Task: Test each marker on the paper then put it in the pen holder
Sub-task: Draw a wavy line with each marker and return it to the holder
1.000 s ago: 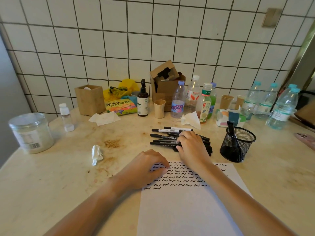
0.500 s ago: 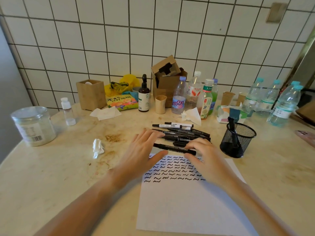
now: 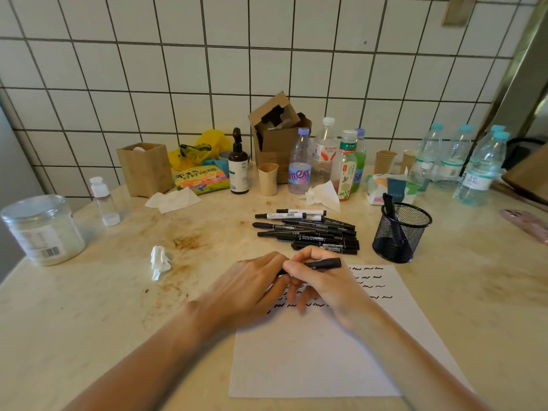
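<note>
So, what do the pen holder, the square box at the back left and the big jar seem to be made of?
Pen holder: black metal mesh, probably; you can see through its fine grid, matte finish.
Box: wood or bamboo, it seems; tan, matte, with flat panels and a thick rim.
Jar: clear plastic, most likely; see-through wall with white contents and a barcode label. Glass cannot be ruled out.

Bare table (image 3: pixel 462 280) lies between paper (image 3: pixel 326 351) and holder (image 3: pixel 401 232). Marker pile (image 3: pixel 308 232) sits just left of holder; bottles (image 3: pixel 474 167) crowd behind.
</note>
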